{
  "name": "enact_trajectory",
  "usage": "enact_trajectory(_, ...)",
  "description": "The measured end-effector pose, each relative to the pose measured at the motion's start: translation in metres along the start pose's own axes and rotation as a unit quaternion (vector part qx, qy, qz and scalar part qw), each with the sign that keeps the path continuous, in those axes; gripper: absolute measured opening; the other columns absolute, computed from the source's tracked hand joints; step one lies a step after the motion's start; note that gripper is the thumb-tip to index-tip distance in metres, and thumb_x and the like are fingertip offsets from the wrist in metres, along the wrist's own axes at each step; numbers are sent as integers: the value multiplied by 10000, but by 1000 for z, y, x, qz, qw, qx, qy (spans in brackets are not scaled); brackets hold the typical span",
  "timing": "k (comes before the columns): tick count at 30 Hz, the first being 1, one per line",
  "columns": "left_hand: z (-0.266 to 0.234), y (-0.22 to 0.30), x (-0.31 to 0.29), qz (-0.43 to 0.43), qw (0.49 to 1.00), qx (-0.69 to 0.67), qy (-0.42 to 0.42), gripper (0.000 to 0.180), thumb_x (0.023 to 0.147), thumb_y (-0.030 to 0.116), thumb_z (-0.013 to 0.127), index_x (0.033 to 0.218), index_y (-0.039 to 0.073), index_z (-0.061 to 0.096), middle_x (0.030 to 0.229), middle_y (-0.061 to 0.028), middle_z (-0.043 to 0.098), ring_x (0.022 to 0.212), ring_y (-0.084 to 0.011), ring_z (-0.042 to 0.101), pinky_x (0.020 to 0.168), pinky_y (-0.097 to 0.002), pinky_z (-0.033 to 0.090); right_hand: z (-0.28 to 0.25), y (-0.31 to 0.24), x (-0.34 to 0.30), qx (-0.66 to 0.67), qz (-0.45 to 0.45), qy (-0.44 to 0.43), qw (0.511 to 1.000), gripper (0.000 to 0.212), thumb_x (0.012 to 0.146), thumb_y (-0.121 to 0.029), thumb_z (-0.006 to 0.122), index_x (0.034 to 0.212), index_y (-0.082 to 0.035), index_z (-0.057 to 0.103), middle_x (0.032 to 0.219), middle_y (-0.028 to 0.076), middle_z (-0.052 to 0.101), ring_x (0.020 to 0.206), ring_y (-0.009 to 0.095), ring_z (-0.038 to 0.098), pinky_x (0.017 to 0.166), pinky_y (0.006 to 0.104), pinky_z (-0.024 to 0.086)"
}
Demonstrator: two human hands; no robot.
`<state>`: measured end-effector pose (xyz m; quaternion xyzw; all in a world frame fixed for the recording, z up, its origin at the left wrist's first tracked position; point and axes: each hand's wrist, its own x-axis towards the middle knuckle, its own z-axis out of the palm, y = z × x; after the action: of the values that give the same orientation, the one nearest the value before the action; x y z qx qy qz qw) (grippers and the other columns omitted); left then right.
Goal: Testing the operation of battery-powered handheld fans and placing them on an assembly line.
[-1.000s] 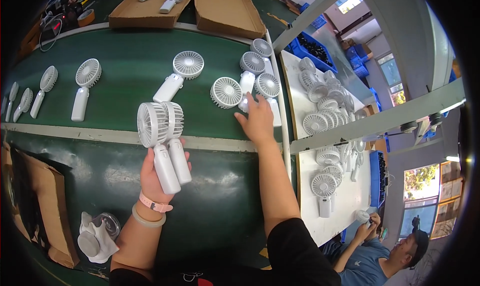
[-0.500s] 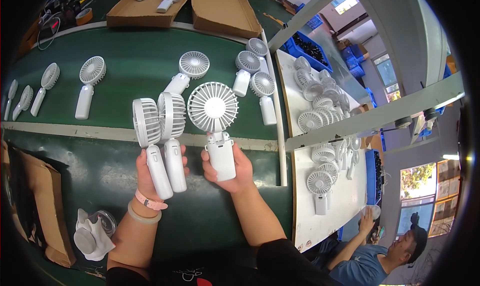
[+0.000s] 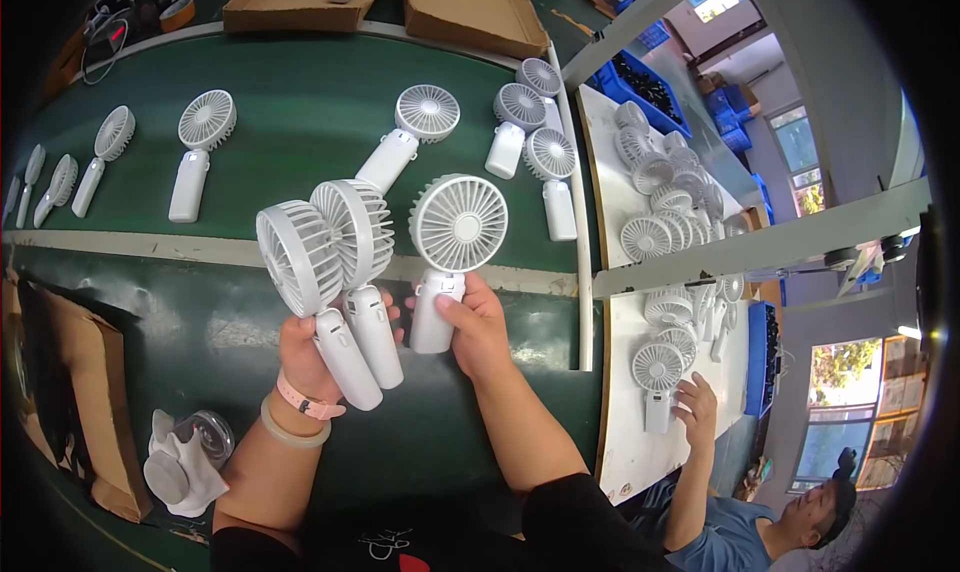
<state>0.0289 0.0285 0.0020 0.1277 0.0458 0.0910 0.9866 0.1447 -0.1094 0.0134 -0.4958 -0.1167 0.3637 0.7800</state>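
Two white handheld fans, an outer one (image 3: 346, 360) and an inner one (image 3: 374, 340), are gripped side by side in my left hand (image 3: 303, 356), their round heads leaning together. In my right hand (image 3: 482, 328) is a third white handheld fan (image 3: 460, 222), upright, with my thumb across the top of its handle. Just beyond it, another fan (image 3: 428, 113) lies on the green surface. More fans lie further left, one of them a whole fan (image 3: 190, 184) with its handle toward me. A cluster of fans (image 3: 521, 106) sits at the right edge.
A white side table (image 3: 625, 452) at the right bears many fans. A co-worker's hand (image 3: 697, 407) is by one of them. Blue bins (image 3: 640, 92) with dark parts stand behind. Cardboard boxes (image 3: 470, 12) lie at the far side. A white cloth-like item (image 3: 180, 472) lies lower left.
The fan in my right hand has been turned round, showing its other face. Both left-hand fans have rotated and tilted. The co-worker's hand has moved up to a fan on the white table.
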Motion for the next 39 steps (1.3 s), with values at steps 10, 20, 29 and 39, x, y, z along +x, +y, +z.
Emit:
enact_trajectory(10, 5, -1, 0, 11, 1000, -6, 5, 778, 676, 365, 606, 1328, 58, 312, 1244, -205, 456, 1155, -338, 450, 950, -481, 397, -2, -2, 3, 4, -4, -8, 1000, 329, 828, -47, 560, 1144, 2, 482, 1023, 96, 607, 897, 142, 594, 797, 265, 463)
enact_trajectory(20, 7, -1, 1, 17, 1000, 4, 21, 806, 670, 370, 606, 1349, 78, 286, 1290, -188, 420, 1188, -338, 419, 964, -493, 376, -5, 3, 5, -1, 1, 12, 1000, 328, 807, -34, 576, 1122, 4, 495, 1017, 109, 611, 907, 167, 599, 816, 290, 465)
enact_trajectory(29, 6, -1, 2, 29, 997, 60, 29, 823, 668, 445, 595, 1347, 87, 296, 1333, -166, 379, 1216, -334, 392, 986, -493, 351, -5, 6, 5, -12, 23, 12, 1000, 388, 821, -57, 576, 1181, -14, 438, 1035, 110, 593, 888, 194, 607, 785, 328, 495)
enact_trajectory(39, -1, 0, 1, 20, 998, 56, 17, 807, 663, 417, 601, 1343, 92, 312, 1310, -159, 407, 1195, -310, 413, 962, -463, 383, 10, 10, -8, -437, -142, 8, 888, 533, 800, -127, 602, 1260, -35, 348, 1072, 176, 549, 933, 289, 572, 798, 351, 453)
